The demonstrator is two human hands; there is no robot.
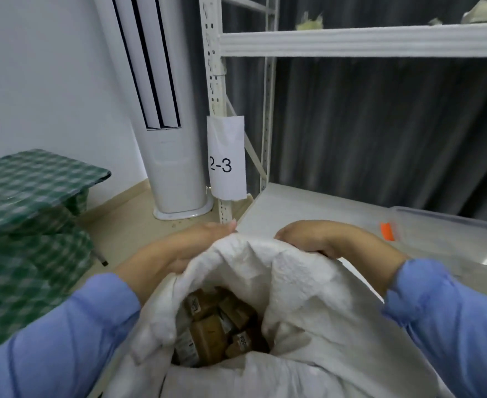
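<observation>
Head view. The white woven sack stands in front of the person, against the low shelf board of the rack labelled "2-3". The left hand and right hand each curl their fingers over the sack's far rim and grip it, side by side. The mouth gapes on the near side of both hands, towards the left. Small brown cartons lie deep inside, below the fingers. To reach them, the left hand is likely nearer. A clear plastic bin sits beyond the right wrist.
</observation>
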